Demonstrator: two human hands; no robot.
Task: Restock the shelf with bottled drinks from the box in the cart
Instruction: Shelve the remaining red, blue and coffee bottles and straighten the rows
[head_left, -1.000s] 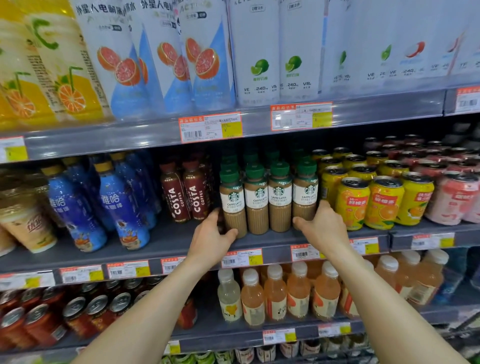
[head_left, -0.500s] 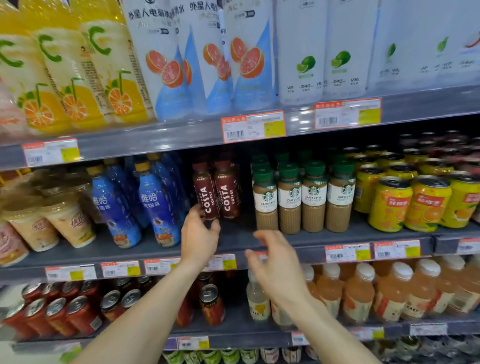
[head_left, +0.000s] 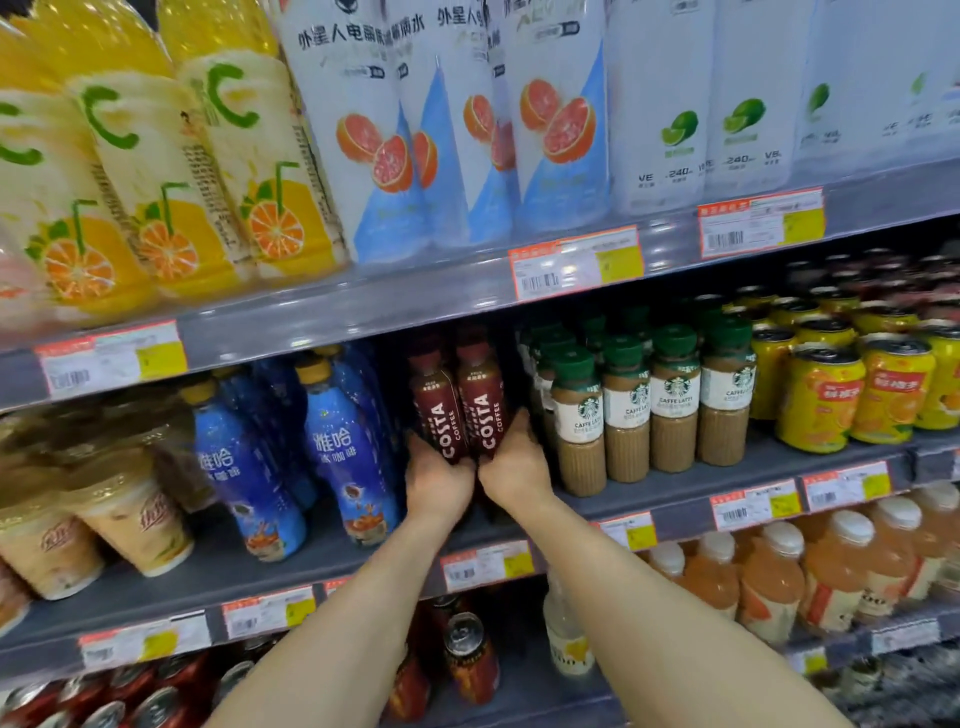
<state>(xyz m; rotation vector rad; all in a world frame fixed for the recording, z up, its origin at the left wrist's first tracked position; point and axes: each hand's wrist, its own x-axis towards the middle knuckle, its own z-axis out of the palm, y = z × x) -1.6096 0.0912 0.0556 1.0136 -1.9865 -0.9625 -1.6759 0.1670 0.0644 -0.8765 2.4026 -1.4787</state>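
Left hand: curled round the lower part of the left Costa bottle, thumb laid along its left side.
Right hand: wrapped round the lower part of the right Costa bottle, fingers pressed on its right side.
Hands together: held just beside each other at the wrists, so that the two bottles are clasped as a pair between them.
Costa bottles: dark red, labels faced forward, placed side by side and touching, on the middle shelf. The bases are hidden by the hands, so it cannot be told whether they are set down on the shelf.
Left neighbours: blue bottles with yellow caps are stood just beside the pair; tan lidded cups are seen farther left.
Right neighbours: green-capped Starbucks bottles are lined up near the right hand, with yellow cans beyond them.
Upper shelf: orange-printed bottles, grapefruit-printed bottles and lime-printed bottles are ranged above.
Lower shelf: pale orange drinks with white caps and dark cans are stocked below.
Shelf edges: orange and yellow price tags are fixed along the fronts.
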